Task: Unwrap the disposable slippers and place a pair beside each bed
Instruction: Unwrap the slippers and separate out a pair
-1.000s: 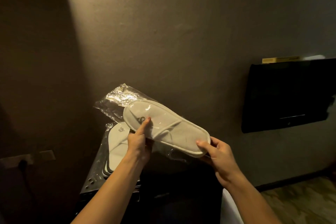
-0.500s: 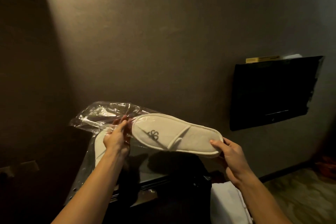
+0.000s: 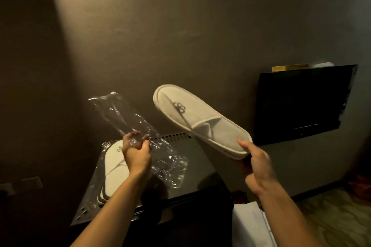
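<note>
Freed from its wrapper since 0.5 s ago, the slipper pair (image 3: 200,120) sits at 1 o'clock, heel pinched by the right hand (image 3: 256,168); the left hand (image 3: 137,151) grips the empty wrapper (image 3: 140,132) at 9 o'clock. Drop the wrapper first, keeping both slippers stacked.

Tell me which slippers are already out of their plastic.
The slippers held up in the right hand are bare. The slippers on the dark cabinet lie in clear plastic.
</note>
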`<state>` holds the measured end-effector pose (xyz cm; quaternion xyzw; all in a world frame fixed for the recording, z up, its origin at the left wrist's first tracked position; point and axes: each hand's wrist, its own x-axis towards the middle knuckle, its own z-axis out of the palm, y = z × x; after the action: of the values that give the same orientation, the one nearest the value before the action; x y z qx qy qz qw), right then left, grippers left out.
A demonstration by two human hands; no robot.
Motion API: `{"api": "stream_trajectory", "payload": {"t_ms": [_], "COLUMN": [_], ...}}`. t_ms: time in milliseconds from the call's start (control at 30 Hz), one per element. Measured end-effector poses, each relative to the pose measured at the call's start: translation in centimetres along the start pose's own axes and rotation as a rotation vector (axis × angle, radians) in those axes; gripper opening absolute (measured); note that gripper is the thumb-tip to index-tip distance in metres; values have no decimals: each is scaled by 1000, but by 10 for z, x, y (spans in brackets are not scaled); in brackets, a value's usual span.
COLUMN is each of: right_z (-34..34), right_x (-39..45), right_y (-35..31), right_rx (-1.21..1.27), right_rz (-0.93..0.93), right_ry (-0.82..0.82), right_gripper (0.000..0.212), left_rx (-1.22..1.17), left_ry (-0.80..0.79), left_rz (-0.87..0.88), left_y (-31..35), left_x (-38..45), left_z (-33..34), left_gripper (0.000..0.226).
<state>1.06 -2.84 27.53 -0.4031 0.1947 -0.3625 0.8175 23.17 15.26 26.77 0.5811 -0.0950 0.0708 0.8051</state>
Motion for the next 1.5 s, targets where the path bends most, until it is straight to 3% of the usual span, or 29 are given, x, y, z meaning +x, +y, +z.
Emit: {"api": "stream_trajectory", "payload": {"t_ms": [133, 333, 400, 467, 500, 567, 667, 800, 900, 967, 1100, 1200, 1267, 1367, 1433, 1500], "right_z": [42, 70, 70, 69, 68, 67, 57, 51, 57, 59, 58, 57, 55, 54, 54, 54], "right_x": [-7, -9, -10, -9, -10, -11, -4, -3, -6, -8, 1, 15, 16, 10, 9, 10], "right_y": [18, 66, 71, 73, 74, 74, 73, 60, 57, 58, 48, 43, 45, 52, 55, 53], "right_rx": [103, 53, 50, 38, 25, -33, -435, -1000, -1291, -1232, -885, -656, -557, -562, -449, -216], "right_rz": [94, 131, 126, 123, 128, 128, -156, -648, -740, -654, -367, -29, 26, -48, -13, 152], "right_ry": [-59, -30, -35, -42, -55, -80, -68, -206, -341, -343, -158, -238, -278, -291, -291, -328], "right_gripper": [22, 25, 22, 22, 21, 21, 35, 80, 88, 83, 68, 69, 47, 26, 28, 40], "left_rx": [-305, -623, -699, -647, -596, -417, -258, -237, -243, -256, -316, -280, -193, -106, -163, -276], "left_ry": [-238, -342, -425, -449, -443, -405, -301, -344, -434, -495, -621, -677, -680, -696, -771, -875], "left_rz": [-244, -515, -518, -491, -471, -427, -424, -411, -424, -452, -493, -495, -467, -392, -368, -415], "left_y": [5, 13, 22, 33, 36, 36, 32, 24, 18, 18, 23, 25, 28, 34, 43, 53], "left_x": [-26, -42, -46, -52, -54, -57, -54, -45, -44, -44, -44, -39, -35, -32, -32, -31], "left_z": [19, 27, 20, 16, 16, 18, 20, 15, 16, 16, 12, 8, 8, 8, 5, 0], "left_gripper": [44, 26, 33, 58, 60, 43, 13, 17, 22, 29, 32, 43, 53, 45, 55, 78]}}
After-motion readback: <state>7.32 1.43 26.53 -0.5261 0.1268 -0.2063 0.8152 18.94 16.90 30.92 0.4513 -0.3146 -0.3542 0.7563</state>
